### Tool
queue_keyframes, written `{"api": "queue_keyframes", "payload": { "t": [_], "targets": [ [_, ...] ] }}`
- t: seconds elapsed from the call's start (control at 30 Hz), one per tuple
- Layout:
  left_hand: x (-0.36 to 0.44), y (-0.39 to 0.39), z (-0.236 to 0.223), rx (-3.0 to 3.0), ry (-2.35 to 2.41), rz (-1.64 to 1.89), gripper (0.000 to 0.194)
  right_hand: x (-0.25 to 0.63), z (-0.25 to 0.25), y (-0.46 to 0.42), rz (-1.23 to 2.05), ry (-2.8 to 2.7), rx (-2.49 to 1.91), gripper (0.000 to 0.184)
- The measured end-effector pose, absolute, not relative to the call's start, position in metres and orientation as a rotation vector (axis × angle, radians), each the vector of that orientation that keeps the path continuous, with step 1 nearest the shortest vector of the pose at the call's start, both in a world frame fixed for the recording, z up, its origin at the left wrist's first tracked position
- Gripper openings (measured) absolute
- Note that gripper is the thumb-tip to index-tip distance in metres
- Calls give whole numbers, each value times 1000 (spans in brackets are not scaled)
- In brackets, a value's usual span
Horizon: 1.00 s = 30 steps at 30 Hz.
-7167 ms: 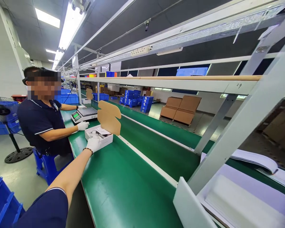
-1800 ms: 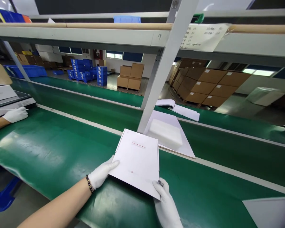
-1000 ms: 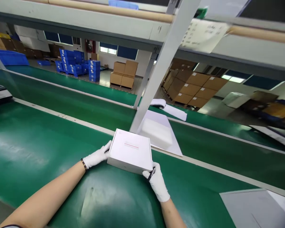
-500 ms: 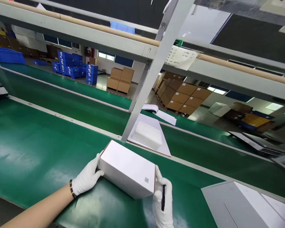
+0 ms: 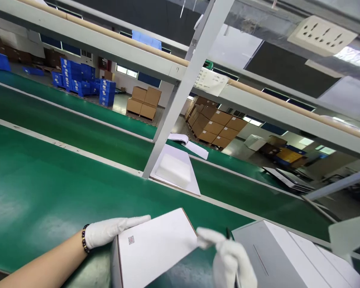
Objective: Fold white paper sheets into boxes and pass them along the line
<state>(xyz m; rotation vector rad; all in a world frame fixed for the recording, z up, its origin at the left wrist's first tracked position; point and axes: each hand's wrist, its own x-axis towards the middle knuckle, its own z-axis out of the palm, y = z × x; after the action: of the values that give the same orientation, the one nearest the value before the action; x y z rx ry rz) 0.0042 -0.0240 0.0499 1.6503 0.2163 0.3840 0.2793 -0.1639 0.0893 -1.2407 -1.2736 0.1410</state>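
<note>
A white cardboard box (image 5: 158,248) with a small square printed code stands tilted over the green work surface, its brown edge showing at the right. My left hand (image 5: 116,231), in a white glove, holds the box at its upper left, fingers stretched along the edge and thumb hidden. At the box's right corner is my right hand (image 5: 229,252), gloved too and slightly blurred. Its index finger points to the corner, touching or very close to it, while the other fingers curl around a dark, slim, pen-like object (image 5: 228,233), mostly hidden.
Grey-and-white flat boxes (image 5: 276,256) lie close by on the right. A metal post (image 5: 182,96) rises beyond the work surface, beside a white board (image 5: 194,182) with a foam block (image 5: 173,170). A rail (image 5: 107,44) crosses above.
The white box has been turned, so its printed code moved from the right end to the left, and it sits lower in view. My right hand has shifted right, its index finger extended.
</note>
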Motion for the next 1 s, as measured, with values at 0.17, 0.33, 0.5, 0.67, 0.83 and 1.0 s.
{"api": "queue_keyframes", "payload": {
  "t": [0.17, 0.33, 0.5, 0.67, 0.83, 1.0],
  "targets": [
    [22, -15, 30, 1447, 199, 298, 82, 352, 114, -49, 52, -1387, -1400, 35],
    [55, -2, -10, 1217, 273, 167, 82, 386, 95, 67, -18, -1855, -1916, 52],
    [62, 7, -36, 1095, 323, 102, 99, 397, 58, 121, -180, -2081, -2097, 82],
    [60, 10, -30, 1114, 356, 80, 101, 417, 26, 132, 98, -1929, -2326, 77],
    [58, 14, -18, 1189, 415, 18, 101, 430, 30, 138, 64, -1986, -2434, 46],
    [55, 17, -14, 1282, 450, -5, 86, 442, 36, 144, 42, -2074, -2374, 33]
  ]
}}
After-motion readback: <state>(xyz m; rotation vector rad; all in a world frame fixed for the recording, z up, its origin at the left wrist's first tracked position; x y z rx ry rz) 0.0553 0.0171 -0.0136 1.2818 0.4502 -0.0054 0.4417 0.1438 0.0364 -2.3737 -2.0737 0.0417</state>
